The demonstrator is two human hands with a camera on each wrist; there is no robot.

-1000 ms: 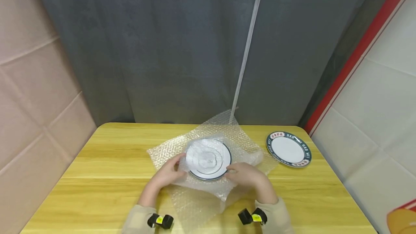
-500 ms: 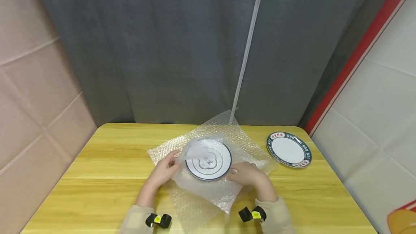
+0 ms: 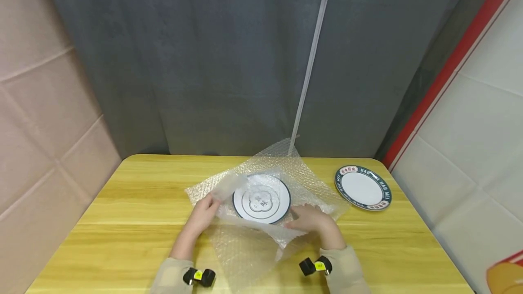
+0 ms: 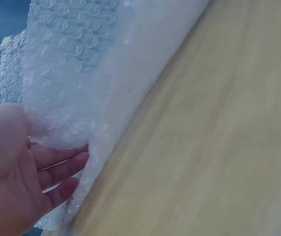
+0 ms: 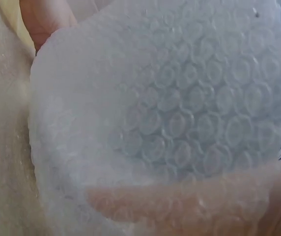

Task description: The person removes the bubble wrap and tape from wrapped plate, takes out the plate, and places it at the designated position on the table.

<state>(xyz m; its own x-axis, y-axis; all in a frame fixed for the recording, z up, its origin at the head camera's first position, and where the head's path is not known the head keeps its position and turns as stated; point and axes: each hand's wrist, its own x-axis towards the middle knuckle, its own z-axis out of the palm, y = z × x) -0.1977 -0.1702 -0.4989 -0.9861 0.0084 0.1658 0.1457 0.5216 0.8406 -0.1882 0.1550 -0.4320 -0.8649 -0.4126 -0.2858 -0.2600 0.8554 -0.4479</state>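
Note:
A white plate (image 3: 251, 205) with a thin dark rim and a flower-shaped print lies in the middle of crumpled bubble wrap (image 3: 265, 235). To the plate's left, my left hand (image 3: 202, 214) grips a raised edge of the wrap. In the left wrist view its fingers (image 4: 62, 169) are bent at the wrap's edge, with some parts hidden behind it. My right hand (image 3: 312, 219) is at the plate's right edge, touching the wrap, thumb spread away from the fingers. The right wrist view shows a straight finger (image 5: 130, 201) through the wrap.
Farther right on the wooden table (image 3: 122, 221) lies another plate (image 3: 359, 187) with a dark, lettered rim. A larger sheet of bubble wrap (image 3: 282, 151) spreads beneath, reaching the table's back edge. A grey curtain (image 3: 229, 80) hangs behind.
The wrap flap over the plate has shifted left with my left hand, baring the plate's print. My right fingers have spread away from the rim, and the wrap's front edge has lifted.

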